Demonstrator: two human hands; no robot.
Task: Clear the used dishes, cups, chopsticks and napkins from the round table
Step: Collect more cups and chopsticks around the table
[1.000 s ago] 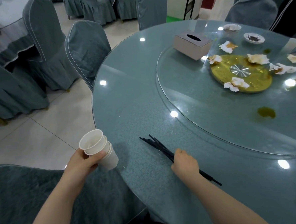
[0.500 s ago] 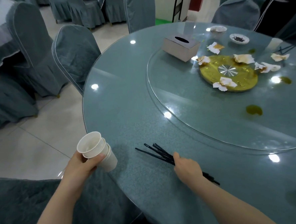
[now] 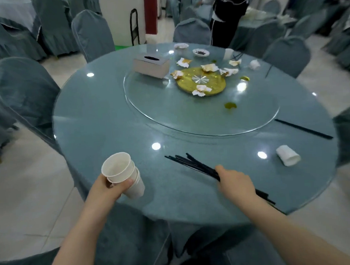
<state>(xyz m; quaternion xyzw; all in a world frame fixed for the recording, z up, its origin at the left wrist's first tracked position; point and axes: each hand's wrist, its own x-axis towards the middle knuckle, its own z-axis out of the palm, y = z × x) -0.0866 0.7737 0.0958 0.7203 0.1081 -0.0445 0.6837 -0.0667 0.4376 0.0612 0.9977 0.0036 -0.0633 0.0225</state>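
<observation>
Round bench (image 3: 99,116), glass-topped. Glass turntable (image 3: 189,119) at bench centre, carrying tissue box (image 3: 151,65), gold disc (image 3: 212,83), crumpled napkins (image 3: 201,89). Left hand (image 3: 108,187) at bench near edge, fingers curled round stack of white paper cups (image 3: 124,175). Right hand (image 3: 234,183) over bench near edge, fingers closed round bundle of black chopsticks (image 3: 194,165). Tipped cup (image 3: 288,157) on bench, right of bundle. Loose chopstick pair (image 3: 303,129) beyond it.

- Left hand (image 3: 108,186) grips a stack of white paper cups (image 3: 124,174) at the worktop (image 3: 100,124) edge.
- Right hand (image 3: 235,182) grips a bundle of black chopsticks (image 3: 194,165) lying on the worktop.
- A tipped paper cup (image 3: 287,155) lies near; crumpled napkins (image 3: 202,89) sit on the glass turntable (image 3: 189,115).
</observation>
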